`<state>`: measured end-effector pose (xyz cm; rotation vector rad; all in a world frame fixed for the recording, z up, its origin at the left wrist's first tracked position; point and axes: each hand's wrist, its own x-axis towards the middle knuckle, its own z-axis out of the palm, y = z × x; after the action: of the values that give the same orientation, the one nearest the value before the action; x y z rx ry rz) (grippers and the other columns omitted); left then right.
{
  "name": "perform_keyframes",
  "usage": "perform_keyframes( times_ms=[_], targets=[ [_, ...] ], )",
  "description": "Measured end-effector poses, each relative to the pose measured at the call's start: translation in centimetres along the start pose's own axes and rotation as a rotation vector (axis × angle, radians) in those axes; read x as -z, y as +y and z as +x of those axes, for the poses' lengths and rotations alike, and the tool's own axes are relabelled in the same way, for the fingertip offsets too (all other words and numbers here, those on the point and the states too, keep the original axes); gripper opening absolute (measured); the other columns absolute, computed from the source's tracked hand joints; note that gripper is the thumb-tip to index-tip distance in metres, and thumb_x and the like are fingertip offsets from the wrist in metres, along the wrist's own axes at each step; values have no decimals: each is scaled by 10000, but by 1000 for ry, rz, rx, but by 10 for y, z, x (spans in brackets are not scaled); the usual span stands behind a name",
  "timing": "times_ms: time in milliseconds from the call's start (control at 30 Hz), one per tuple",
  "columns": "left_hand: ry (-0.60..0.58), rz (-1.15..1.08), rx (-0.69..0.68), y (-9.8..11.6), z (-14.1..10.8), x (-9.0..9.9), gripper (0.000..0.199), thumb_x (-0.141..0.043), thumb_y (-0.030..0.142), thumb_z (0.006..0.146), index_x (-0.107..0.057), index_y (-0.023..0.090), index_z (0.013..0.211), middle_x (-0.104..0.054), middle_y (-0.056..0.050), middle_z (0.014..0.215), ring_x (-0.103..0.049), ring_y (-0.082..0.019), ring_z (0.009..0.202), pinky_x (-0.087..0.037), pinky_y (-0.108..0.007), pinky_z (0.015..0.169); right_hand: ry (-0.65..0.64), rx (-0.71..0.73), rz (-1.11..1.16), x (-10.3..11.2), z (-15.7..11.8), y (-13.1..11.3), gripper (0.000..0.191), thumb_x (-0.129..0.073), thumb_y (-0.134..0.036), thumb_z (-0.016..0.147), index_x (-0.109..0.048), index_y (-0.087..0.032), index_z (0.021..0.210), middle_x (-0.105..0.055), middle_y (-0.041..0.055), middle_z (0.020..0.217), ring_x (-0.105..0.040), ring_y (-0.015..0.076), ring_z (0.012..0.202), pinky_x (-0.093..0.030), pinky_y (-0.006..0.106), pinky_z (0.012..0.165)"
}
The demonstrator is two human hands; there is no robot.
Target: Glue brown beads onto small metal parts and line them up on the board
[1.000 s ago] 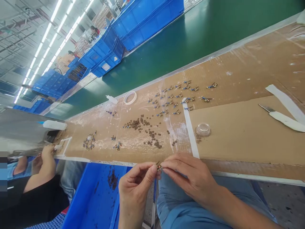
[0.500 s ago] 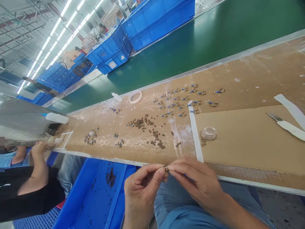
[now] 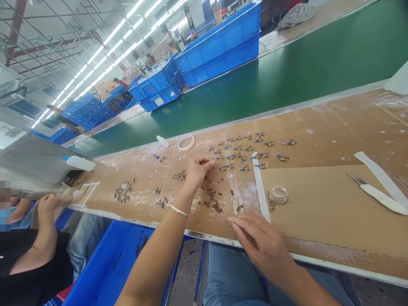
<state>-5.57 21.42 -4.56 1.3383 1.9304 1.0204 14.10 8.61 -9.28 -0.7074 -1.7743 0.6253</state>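
Observation:
My left hand (image 3: 198, 170) reaches over the table at the left edge of several small blue and yellow figures (image 3: 237, 156). Its thumb and fingers are pinched together, and what they hold, if anything, is too small to name. Small dark brown round pieces (image 3: 210, 195) lie scattered just below and beside it. My right hand (image 3: 258, 233) rests at the table's front edge, fingers together and slightly curled; whether something is between its fingertips cannot be made out. A clear round dish (image 3: 278, 195) sits beyond my right hand.
A white-handled knife (image 3: 382, 197) lies at the right. Behind are a tape roll (image 3: 185, 142), a small white bottle (image 3: 162, 141), a green belt (image 3: 287, 72) and blue crates (image 3: 219, 55). A person's arm (image 3: 44, 233) is at the far left.
My hands have parted. My left hand has moved up and forward from the table's front edge to the figures. The small item held between both hands is no longer visible. The view has shifted.

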Motion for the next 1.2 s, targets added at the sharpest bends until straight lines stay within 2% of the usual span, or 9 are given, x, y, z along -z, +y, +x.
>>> perform_keyframes(
  times_ms=[100, 200, 300, 400, 533, 667, 800, 1000, 1200],
  targets=[
    [15, 70, 6, -5, 20, -2, 108, -740, 244, 677, -752, 137, 681, -644, 6, 530, -541, -120, 501, -424, -241, 527, 4, 14, -13, 3, 0, -1, 196, -526, -91, 940, -636, -179, 1077, -695, 46, 877, -662, 161, 788, -566, 316, 736],
    [92, 171, -10, -14, 12, 22, 161, -708, 300, 719, -774, 153, 731, -671, 1, 567, -582, -144, 552, -448, -256, 568, -2, 16, 2, 5, 0, -1, 198, -520, -94, 950, -629, -175, 1094, -690, 49, 886, -654, 155, 797, -556, 304, 730],
    [187, 305, -8, -31, -21, 69, 185, -694, 339, 736, -784, 181, 768, -743, -19, 704, -649, -181, 688, -486, -277, 661, -6, 42, -9, 5, -1, 0, 191, -522, -92, 953, -627, -157, 1099, -692, 54, 902, -656, 148, 822, -547, 294, 776],
    [294, 467, 49, -56, -64, 120, 190, -664, 344, 770, -782, 195, 762, -753, -40, 704, -660, -202, 699, -493, -307, 695, -21, 69, -41, 3, -2, 0, 171, -528, -109, 959, -631, -150, 1090, -700, 55, 916, -665, 152, 841, -532, 298, 818],
    [312, 617, 62, -85, -102, 154, 140, -655, 270, 788, -779, 207, 784, -764, -56, 797, -677, -212, 758, -503, -334, 758, -49, 95, -38, 3, -3, 1, 182, -513, -146, 971, -635, -178, 1103, -713, 42, 910, -678, 160, 806, -539, 306, 780],
    [243, 680, -27, -98, -110, 148, 137, -670, 218, 799, -779, 233, 881, -754, -82, 988, -647, -249, 992, -473, -391, 929, -46, 96, -26, 4, -6, 3, 187, -536, -171, 962, -646, -199, 1111, -716, 34, 899, -685, 173, 772, -548, 316, 767],
    [177, 682, -75, -97, -106, 134, 186, -620, 169, 818, -773, 239, 896, -746, -82, 977, -620, -259, 1009, -439, -420, 980, -34, 90, -27, 4, -6, 2, 196, -544, -133, 949, -643, -189, 1108, -706, 40, 888, -677, 167, 775, -544, 303, 752],
    [165, 589, -4, -90, -99, 120, 124, -628, 210, 791, -747, 229, 765, -732, -62, 870, -650, -228, 867, -484, -365, 856, -37, 83, -39, 4, -2, 0, 203, -544, -100, 942, -629, -183, 1107, -697, 34, 882, -660, 148, 778, -533, 283, 741],
    [169, 395, 129, -75, -94, 116, 165, -667, 150, 671, -729, 186, 820, -666, -6, 631, -599, -171, 618, -499, -321, 694, -46, 77, -15, 4, -3, 0, 191, -542, -85, 942, -623, -165, 1095, -691, 38, 873, -648, 143, 783, -520, 285, 739]
  ],
)
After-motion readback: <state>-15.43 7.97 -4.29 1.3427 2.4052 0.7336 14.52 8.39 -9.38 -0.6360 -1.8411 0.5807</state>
